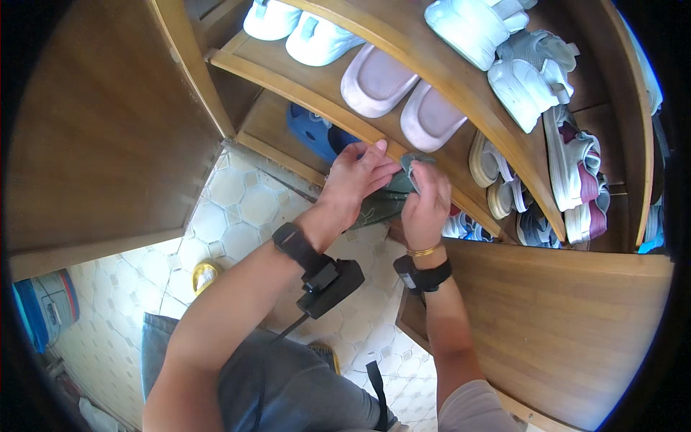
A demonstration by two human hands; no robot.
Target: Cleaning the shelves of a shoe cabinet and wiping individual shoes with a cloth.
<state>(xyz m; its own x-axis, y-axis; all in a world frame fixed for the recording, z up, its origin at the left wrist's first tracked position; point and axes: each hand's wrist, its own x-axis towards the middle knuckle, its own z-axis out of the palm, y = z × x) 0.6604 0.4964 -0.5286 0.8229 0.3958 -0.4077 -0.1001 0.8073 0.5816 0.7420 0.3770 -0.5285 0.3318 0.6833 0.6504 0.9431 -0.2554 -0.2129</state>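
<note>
My right hand (426,202) grips a grey-green shoe (415,160) at the front edge of a wooden shelf. Beneath it, a darker green piece (380,209) shows between my wrists; I cannot tell whether it belongs to the same shoe. My left hand (359,175) is just left of the shoe, fingers spread and holding nothing visible. Partly behind that hand, a blue clog (313,129) sits on the lowest visible shelf. Two pale pink slippers (378,81) rest one shelf higher, toes toward me.
White sneakers (324,40) stand beside the slippers, with more shoes (532,81) on the upper shelf. Cabinet doors (108,129) swing out at left and lower right. A yellow round object (205,275) and a blue-and-grey container (51,308) are on the tiled floor.
</note>
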